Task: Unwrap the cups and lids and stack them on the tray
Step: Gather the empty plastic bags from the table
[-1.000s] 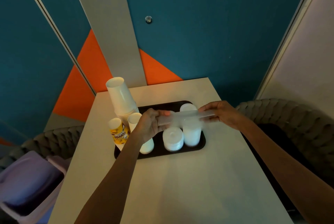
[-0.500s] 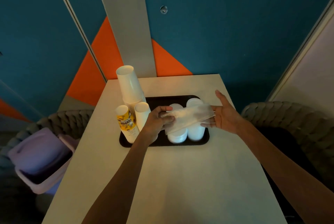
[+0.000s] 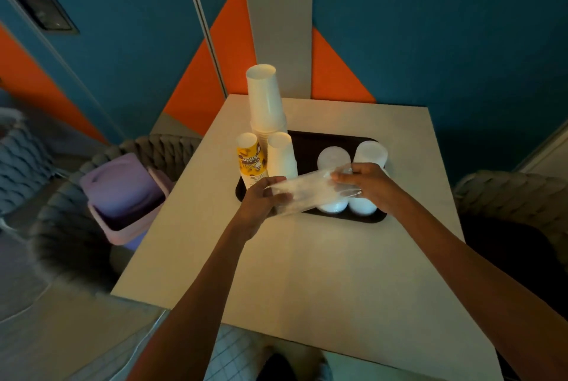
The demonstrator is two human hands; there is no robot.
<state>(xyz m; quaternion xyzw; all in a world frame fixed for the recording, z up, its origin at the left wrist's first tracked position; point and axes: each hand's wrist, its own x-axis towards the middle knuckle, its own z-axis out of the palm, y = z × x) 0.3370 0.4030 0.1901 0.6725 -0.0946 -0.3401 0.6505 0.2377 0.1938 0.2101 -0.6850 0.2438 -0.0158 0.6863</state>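
Checked fabric (image 3: 236, 359) shows at the near edge, below the pale table (image 3: 307, 273); two bare forearms reach forward over the tabletop. Above the near edge of the dark tray (image 3: 319, 142), both hands hold a clear, crumpled plastic wrapper (image 3: 307, 191) stretched between them. The left hand (image 3: 261, 202) has its fingers curled round the wrapper's left end, thumb on top; the right hand (image 3: 365, 181) pinches the right end between thumb and bunched fingertips, though motion blur hides the exact finger placement.

Behind and partly under the wrapper, two stacks of white lids stand side by side on the right half of the tray: the left lid stack (image 3: 333, 159) and the right lid stack (image 3: 370, 151). The tray's left end holds a short stack of white cups (image 3: 281, 153), upside down; just left of it, touching or nearly so, is a yellow printed cup stack (image 3: 249, 159), and I cannot tell whether that one is on the tray or on the table. Behind these rises a tall stack of white cups (image 3: 266, 98), tilted slightly left.

A lilac bin (image 3: 123, 193) sits on the floor to the left among grey woven chairs (image 3: 507, 196); beyond the table is a teal and orange wall (image 3: 430, 42).
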